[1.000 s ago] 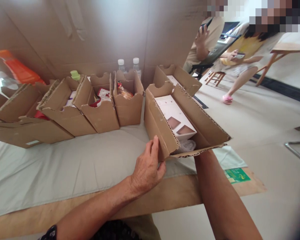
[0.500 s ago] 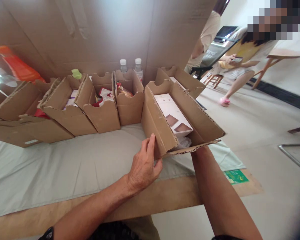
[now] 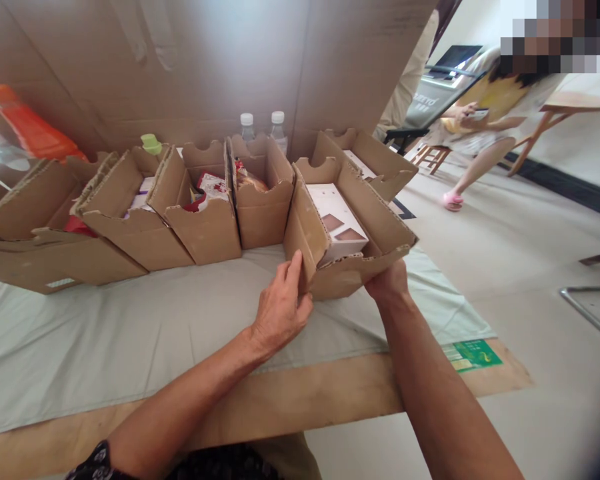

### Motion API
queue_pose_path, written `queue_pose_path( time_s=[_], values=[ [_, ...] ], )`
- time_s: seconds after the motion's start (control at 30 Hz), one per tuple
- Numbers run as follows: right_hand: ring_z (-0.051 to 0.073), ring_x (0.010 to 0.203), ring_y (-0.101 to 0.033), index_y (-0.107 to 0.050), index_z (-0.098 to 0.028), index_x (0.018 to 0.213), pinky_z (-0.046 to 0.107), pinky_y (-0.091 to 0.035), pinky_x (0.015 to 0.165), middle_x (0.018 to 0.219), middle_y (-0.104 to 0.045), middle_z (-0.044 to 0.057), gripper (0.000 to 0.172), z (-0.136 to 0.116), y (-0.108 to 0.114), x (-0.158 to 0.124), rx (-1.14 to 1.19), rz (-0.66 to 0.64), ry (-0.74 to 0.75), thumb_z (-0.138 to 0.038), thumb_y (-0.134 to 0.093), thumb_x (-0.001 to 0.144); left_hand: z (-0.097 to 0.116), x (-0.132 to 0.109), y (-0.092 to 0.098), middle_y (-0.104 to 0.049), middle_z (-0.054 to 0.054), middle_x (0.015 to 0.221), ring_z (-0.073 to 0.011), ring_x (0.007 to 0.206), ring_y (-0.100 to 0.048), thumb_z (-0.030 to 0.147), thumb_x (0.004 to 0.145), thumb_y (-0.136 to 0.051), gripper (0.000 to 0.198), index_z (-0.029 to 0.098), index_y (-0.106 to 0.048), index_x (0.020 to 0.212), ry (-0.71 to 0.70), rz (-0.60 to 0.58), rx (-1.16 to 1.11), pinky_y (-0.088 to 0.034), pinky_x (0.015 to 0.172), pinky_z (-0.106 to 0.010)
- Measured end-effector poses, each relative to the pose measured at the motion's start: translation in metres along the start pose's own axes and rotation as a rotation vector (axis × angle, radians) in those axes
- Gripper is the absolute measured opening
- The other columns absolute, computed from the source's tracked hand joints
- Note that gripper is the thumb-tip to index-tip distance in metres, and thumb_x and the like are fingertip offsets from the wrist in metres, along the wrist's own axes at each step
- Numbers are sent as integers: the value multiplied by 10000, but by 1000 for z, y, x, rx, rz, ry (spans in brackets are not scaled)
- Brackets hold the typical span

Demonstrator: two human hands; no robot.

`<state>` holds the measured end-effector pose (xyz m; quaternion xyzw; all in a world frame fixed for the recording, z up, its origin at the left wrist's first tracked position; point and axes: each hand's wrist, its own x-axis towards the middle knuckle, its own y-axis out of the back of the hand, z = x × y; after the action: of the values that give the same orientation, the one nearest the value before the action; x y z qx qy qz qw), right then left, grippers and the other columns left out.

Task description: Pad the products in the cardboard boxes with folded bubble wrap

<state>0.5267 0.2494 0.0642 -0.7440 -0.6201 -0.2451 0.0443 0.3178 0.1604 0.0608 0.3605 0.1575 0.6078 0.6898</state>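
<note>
A cardboard box [image 3: 341, 283] with notched ends stands at the right end of the row, held between my two hands. Inside it lies a white carton [image 3: 343, 223] printed with brown shapes. My left hand [image 3: 281, 305] presses its fingers along the box's left wall, with the thumb by the near corner. Against the lower right of the near end is my right hand [image 3: 391, 283]; the box hides most of its fingers. Just to the left is another cardboard box [image 3: 263, 217] with a packaged item in it.
More cardboard boxes [image 3: 205, 233] line the table to the left. Two capped bottles [image 3: 278, 130] and an orange bottle [image 3: 35, 127] stand behind them, before a tall cardboard panel [image 3: 230, 60]. A green cloth [image 3: 180, 313] covers the table. At the right, a person [image 3: 500, 100] sits holding a phone.
The box's near end has gone down and away from me, levelling out and moving slightly left. Both hands have followed it, and more of my right hand shows.
</note>
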Motion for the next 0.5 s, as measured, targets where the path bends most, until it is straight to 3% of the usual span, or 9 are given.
queue_pose_path(
  time_s=[0.07,0.17,0.23,0.33,0.43,0.5],
  values=[
    [300,1214,-681,-698,-280,1226,470,-597,964,1182,-750,76,618,-8,0,-13,121,15,-37,-687,-284,1016,-4,8,1,-597,-161,1357,-235,988,-692,194,923,-538,736,187,-273,1609,21,13,6,-581,907,-419],
    [287,1251,-657,-691,-290,1199,457,-569,996,1278,-728,60,586,-14,3,-28,222,28,-84,-737,-398,960,-7,21,1,-627,-162,1348,-229,946,-698,187,940,-553,681,170,-335,1585,41,25,38,-576,898,-417],
    [275,1190,-673,-685,-279,1194,438,-572,953,1273,-728,71,535,-14,4,-30,135,20,-79,-709,-523,922,-9,31,2,-647,-166,1358,-232,970,-703,173,943,-575,655,151,-376,1567,68,33,81,-567,913,-406],
    [257,987,-706,-703,-235,1130,411,-573,857,1096,-764,87,461,-9,3,-18,-161,27,-63,-592,-658,842,-11,50,6,-706,-151,1304,-239,1022,-710,180,960,-595,530,146,-507,1482,140,46,153,-547,925,-377],
    [245,797,-677,-698,-217,912,428,-550,824,864,-749,72,309,-6,-2,0,-378,84,-68,-502,-683,792,-16,71,9,-777,-154,1068,-286,978,-732,268,990,-588,281,133,-720,1198,225,52,204,-537,877,-395],
    [238,730,-647,-659,-218,806,434,-535,817,756,-714,56,252,-8,-7,7,-424,118,-70,-469,-677,793,-19,83,9,-783,-162,947,-312,940,-741,325,999,-577,275,140,-780,996,278,53,228,-529,841,-404]
  ],
)
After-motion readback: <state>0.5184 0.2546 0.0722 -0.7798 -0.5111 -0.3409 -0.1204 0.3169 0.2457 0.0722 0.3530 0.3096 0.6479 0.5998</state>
